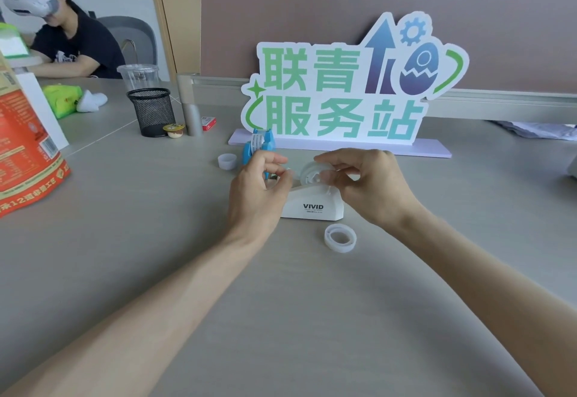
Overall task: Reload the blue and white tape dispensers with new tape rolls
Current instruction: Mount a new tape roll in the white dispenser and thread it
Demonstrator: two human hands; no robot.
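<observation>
Grey office desk (pixel 156 240) runs out to a partition, where a cut-out sign (pixel 343 90) stands at the far side. Near its foot sits the blue tape dispenser (pixel 260 145), a roll apparently already in it, so the step in hand looks to be the white tape dispenser (pixel 312 206), at the middle of the desk. The right hand (pixel 368 181) is closed on a tape roll (pixel 312 172) mounted on its hub, held just over the dispenser's cradle, thumb and fingers pinching its right side. The left hand (pixel 259 187) is pinched narrow at the roll's left edge, seemingly on the tape's loose end, though the film is too clear to see for certain. Next, I'd judge, the roll must drop into its slots and the end be drawn to the cutter. A second ring of tape (pixel 340 237) lies untouched on the desk, just near of the dispenser.
</observation>
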